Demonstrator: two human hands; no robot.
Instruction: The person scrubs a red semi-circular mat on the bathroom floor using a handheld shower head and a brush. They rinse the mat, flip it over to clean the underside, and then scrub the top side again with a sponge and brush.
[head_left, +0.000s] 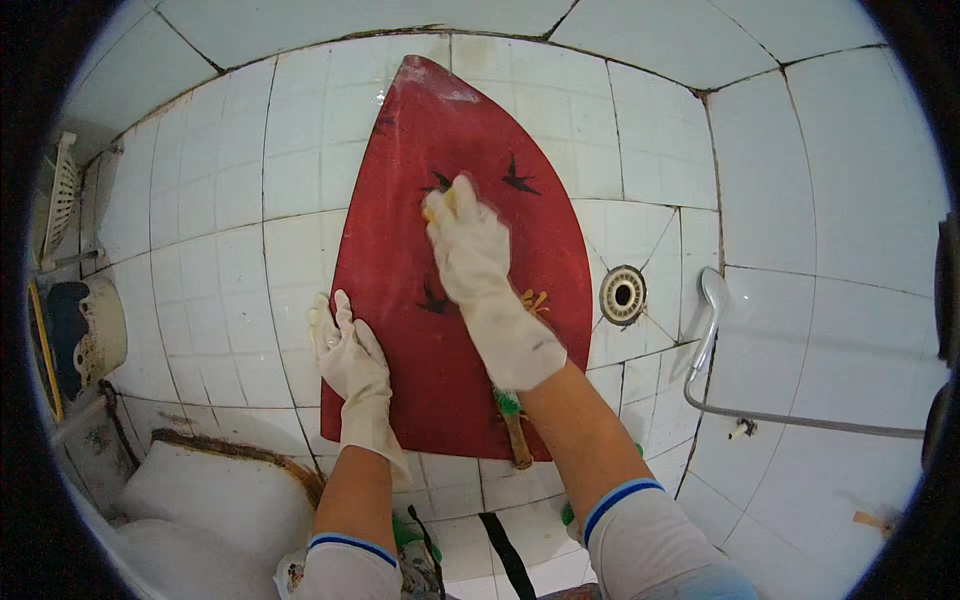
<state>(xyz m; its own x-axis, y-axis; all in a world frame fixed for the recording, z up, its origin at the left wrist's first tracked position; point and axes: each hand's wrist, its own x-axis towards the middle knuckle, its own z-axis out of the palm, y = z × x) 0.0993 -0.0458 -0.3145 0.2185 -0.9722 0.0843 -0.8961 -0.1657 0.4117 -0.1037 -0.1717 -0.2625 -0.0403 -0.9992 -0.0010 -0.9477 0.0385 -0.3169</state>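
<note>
A red panel (397, 247) with dark bird prints and a rounded, pointed far end lies on white floor tiles. My right hand (472, 255), in an off-white rubber glove, is over the panel's middle with its fingers closed on a small yellowish thing, perhaps a sponge (429, 213), mostly hidden. My left hand (349, 349), gloved alike, rests at the panel's left edge with fingers extended, holding nothing. Under my right forearm a wooden-handled brush (517, 439) with green by its handle lies on the panel's near part, its head hidden.
A round floor drain (623, 295) lies right of the panel. A shower head (711, 289) with a grey hose (810, 424) is by the right wall. At left are a stained, cream plastic container (103, 328) and a slotted plastic rack (61, 195). A white fixture (217, 484) stands at lower left.
</note>
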